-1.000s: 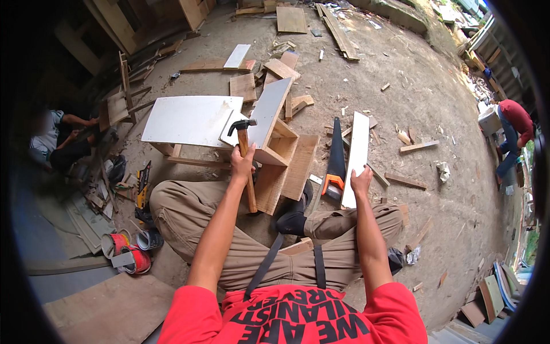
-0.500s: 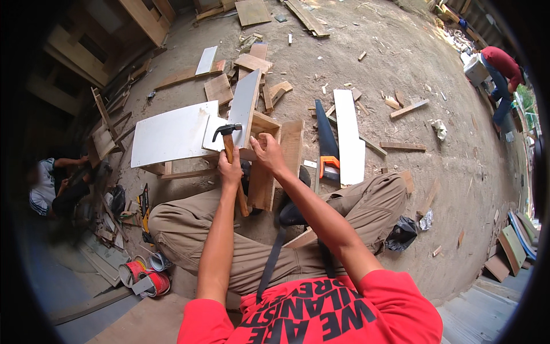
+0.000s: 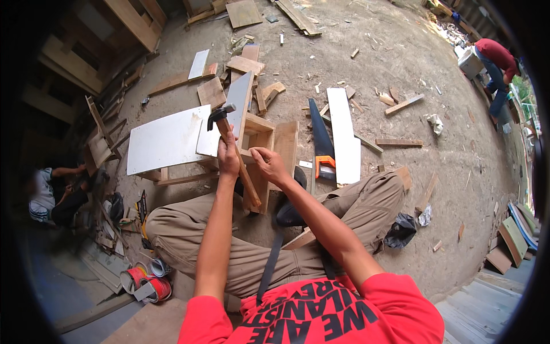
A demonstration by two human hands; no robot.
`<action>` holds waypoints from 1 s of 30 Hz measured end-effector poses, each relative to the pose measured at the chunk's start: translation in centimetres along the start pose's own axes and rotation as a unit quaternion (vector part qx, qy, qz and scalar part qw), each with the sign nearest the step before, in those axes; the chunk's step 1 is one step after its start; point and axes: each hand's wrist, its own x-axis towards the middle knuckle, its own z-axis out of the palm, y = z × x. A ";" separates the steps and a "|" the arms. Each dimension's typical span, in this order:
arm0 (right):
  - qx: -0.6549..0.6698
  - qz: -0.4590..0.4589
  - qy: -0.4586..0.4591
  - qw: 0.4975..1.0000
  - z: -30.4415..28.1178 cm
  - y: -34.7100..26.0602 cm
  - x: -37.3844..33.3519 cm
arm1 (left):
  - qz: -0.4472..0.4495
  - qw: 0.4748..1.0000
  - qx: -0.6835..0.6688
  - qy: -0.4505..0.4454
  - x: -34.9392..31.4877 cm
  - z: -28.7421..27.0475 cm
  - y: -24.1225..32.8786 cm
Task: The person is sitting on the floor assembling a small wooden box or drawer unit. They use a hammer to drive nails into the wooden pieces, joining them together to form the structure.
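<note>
My left hand [image 3: 228, 156] is closed around the wooden handle of a claw hammer [image 3: 242, 172]. Its dark metal head points up and away, above a white board. Close to the hammer's handle, my right hand [image 3: 271, 167] has its thumb and fingers pinched together; whatever they hold is too small or hidden to tell. Both hands are at the near side of a wooden box frame [image 3: 260, 125], which stands between my legs. A board with a pale grey face [image 3: 236, 98] rises on the frame's left side, and a brown plank [image 3: 286, 140] leans on its right.
Left of the frame lies a wide white panel [image 3: 166, 140] on wooden strips. A handsaw [image 3: 322, 135] with an orange handle lies beside a long white board [image 3: 345, 137]. Tins [image 3: 156, 288] stand by my left knee. Two people work farther off, at the left and far right.
The hammer has tilted, its handle end swinging right and its head slightly up and left. My right hand has come down from the frame's edge, its spread fingers now pinched.
</note>
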 end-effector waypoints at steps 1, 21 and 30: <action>0.044 -0.006 -0.007 0.999 -0.2 -0.3 -0.3 | -0.033 0.999 -0.018 -0.017 0.1 0.1 -0.7; 0.153 0.072 0.113 0.979 -2.8 -3.2 -3.9 | 0.027 0.996 -0.025 -0.084 -0.1 -0.7 -2.2; -0.256 0.322 0.286 0.865 -26.3 11.7 -1.0 | 0.131 0.947 0.292 -0.037 -1.2 1.7 0.4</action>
